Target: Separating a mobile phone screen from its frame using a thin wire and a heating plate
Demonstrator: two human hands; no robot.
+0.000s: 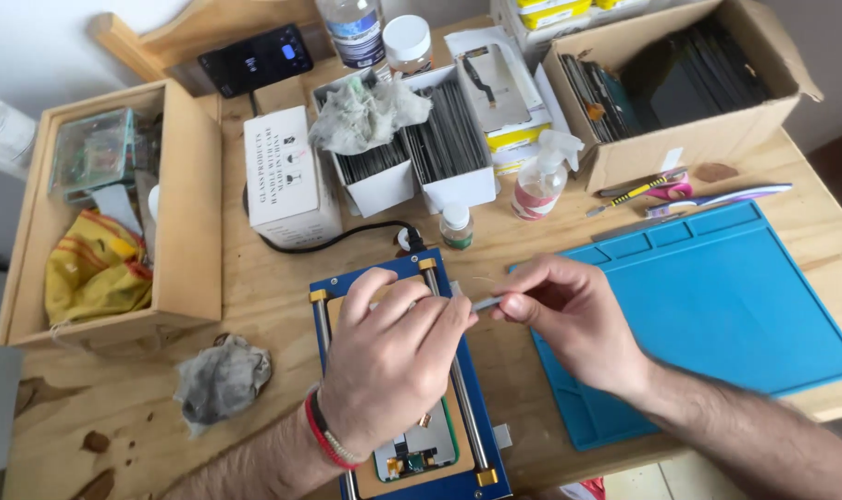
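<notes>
The left hand point(393, 356) lies flat, fingers spread and pressing down, on a phone screen assembly point(419, 451) clamped in the blue separator plate point(411, 370) at the near middle of the worktop point(254, 296). The right hand point(569, 319) is closed in a pinch on a thin grey tool point(486, 302), its tip touching the left fingertips just over the plate's right rail. It looks like the separating step: the tool is being started at the panel's edge. The next move seems to call for a shallow, steady slide along that edge while the left hand holds the panel down.
</notes>
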